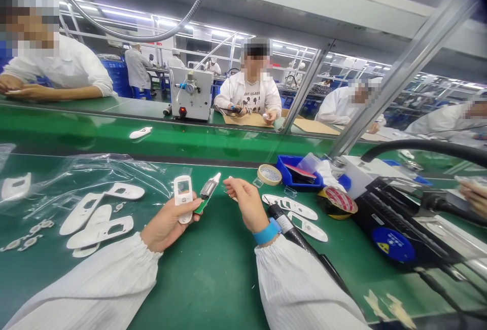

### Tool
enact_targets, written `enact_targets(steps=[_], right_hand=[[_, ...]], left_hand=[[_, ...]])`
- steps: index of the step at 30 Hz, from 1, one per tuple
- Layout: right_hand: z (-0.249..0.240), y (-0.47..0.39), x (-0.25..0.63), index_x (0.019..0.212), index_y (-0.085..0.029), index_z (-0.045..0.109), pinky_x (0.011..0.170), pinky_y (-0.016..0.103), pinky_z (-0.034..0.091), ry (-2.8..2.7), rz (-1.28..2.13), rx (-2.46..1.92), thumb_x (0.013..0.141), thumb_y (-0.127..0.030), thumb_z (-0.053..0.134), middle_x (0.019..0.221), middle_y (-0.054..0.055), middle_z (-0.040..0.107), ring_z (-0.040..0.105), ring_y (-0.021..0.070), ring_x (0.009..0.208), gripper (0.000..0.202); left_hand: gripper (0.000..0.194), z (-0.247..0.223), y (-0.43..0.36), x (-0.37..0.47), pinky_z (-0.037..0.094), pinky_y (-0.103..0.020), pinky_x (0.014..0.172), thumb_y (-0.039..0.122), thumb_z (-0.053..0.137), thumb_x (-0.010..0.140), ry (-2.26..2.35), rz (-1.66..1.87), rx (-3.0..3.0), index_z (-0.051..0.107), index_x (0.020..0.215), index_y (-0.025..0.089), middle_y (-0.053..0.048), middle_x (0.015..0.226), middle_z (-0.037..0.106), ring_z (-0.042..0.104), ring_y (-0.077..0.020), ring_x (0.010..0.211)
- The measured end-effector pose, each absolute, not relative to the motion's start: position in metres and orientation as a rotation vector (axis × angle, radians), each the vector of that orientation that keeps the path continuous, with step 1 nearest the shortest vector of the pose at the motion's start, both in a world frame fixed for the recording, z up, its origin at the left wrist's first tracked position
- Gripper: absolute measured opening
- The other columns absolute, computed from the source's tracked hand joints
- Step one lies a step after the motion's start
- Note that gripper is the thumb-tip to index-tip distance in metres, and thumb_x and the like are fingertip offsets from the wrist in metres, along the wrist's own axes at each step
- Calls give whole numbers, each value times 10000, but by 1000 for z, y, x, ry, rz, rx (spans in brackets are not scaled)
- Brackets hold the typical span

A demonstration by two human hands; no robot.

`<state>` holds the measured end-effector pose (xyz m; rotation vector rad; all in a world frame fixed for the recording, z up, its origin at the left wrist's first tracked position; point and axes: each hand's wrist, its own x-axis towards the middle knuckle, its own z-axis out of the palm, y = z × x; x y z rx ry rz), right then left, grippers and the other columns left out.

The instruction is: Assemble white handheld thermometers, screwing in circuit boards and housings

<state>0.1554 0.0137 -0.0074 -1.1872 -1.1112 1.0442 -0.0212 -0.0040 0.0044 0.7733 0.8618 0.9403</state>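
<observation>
My left hand (171, 223) is closed around a white plastic housing half (183, 191) with a window and a round button. The same hand grips a green circuit board (201, 205) bearing a small display (209, 188) and a white tip pointing up. Just right of the board, my right hand (243, 200), with a blue wristband (267, 232), has thumb and fingers pinched together; anything between them is too small to make out. A black cylindrical electric screwdriver (285, 221) lies beside that wrist. Near it are white housing parts (292, 206).
Several white housing shells (101, 231) and small button pieces (30, 241) lie left, by clear plastic bags (114, 168). A round tray of screws (269, 174), blue bin (300, 180), tape roll (337, 202) and black machine (395, 223) stand right. Co-workers sit beyond the green conveyor (95, 130).
</observation>
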Motion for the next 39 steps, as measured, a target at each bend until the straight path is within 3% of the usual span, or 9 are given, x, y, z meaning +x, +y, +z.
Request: enact_targets(steps=[7, 15, 22, 30, 34, 39], right_hand=[[-3, 15, 155, 758, -147, 663, 582, 245, 395, -1059, 1129, -1065, 685, -409, 610, 629, 3, 578, 476, 95, 583, 277], [4, 10, 168, 789, -169, 675, 691, 312, 437, -1349, 662, -1223, 720, -366, 595, 799, 58, 617, 552, 162, 729, 224], [7, 4, 151, 760, -214, 659, 806, 304, 443, -1213, 1253, -844, 643, -270, 687, 880, 6, 648, 574, 149, 843, 133], [7, 3, 151, 630, -185, 608, 692, 261, 425, -1170, 1261, -839, 605, -246, 714, 668, -30, 588, 523, 106, 666, 125], [7, 4, 153, 631, -178, 603, 628, 245, 392, -1145, 1235, -882, 623, -277, 696, 612, -41, 549, 461, 84, 590, 136], [5, 6, 155, 651, -168, 613, 552, 227, 342, -1092, 1259, -931, 630, -322, 686, 560, -53, 504, 397, 67, 533, 171]], left_hand=[[150, 7, -10, -21, 448, -157, 516, 110, 662, 695, 779, 833, 720, 547, 786, 139, -10, 720, 539, 524, -78, 649], [115, 10, -8, -23, 468, -145, 519, 32, 588, 729, 712, 883, 543, 568, 801, 120, -49, 729, 569, 535, -72, 609], [111, 12, -12, -23, 453, -141, 487, 23, 543, 751, 588, 868, 467, 579, 831, 92, -50, 697, 548, 513, -69, 576], [110, 12, -15, -19, 354, -125, 367, 83, 509, 774, 619, 790, 596, 575, 861, 66, -69, 708, 577, 468, -54, 502], [82, 13, -13, -16, 317, -141, 360, 163, 508, 788, 707, 761, 684, 546, 833, 106, -78, 749, 601, 459, -57, 487], [267, 16, -12, -13, 340, -194, 386, 352, 367, 841, 798, 787, 669, 517, 806, 134, -98, 707, 610, 512, -122, 516]])
